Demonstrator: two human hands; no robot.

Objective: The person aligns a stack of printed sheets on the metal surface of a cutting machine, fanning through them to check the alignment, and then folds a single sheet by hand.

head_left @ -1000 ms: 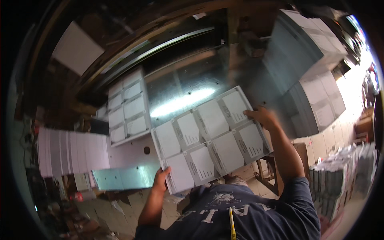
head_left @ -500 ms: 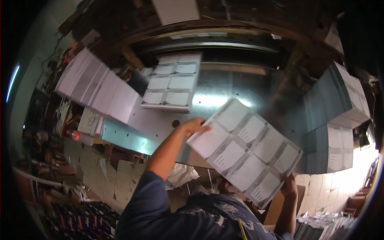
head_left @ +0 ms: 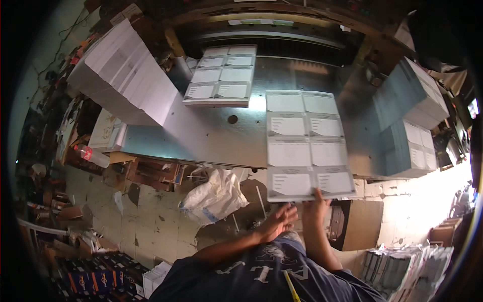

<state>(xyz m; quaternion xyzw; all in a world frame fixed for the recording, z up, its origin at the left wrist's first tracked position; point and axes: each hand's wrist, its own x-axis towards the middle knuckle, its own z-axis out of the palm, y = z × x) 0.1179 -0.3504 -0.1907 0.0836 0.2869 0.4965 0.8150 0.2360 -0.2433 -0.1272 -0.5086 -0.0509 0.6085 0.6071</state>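
A stack of printed sheets (head_left: 308, 155), laid out in a grid of white boxes with grey bands, extends over the near edge of the metal table (head_left: 196, 141). My right hand (head_left: 316, 205) grips its near edge, thumb on top and the other fingers hidden underneath. Just left of it, my left hand (head_left: 279, 221) is open below the sheets' near edge, fingers apart and holding nothing. A second stack of similar printed sheets (head_left: 221, 76) lies flat farther back on the table.
At the left rises a tall stack of paper (head_left: 126, 75); other tall stacks (head_left: 410, 141) stand at the right. A machine's dark slot (head_left: 282, 48) spans the back. Below the table are a white sack (head_left: 216, 196), a bottle (head_left: 93, 155) and a cardboard box (head_left: 363, 224).
The held sheets have turned from slanted to nearly straight and moved away from me onto the table. My left hand has let go of their left corner and come down beside my right hand.
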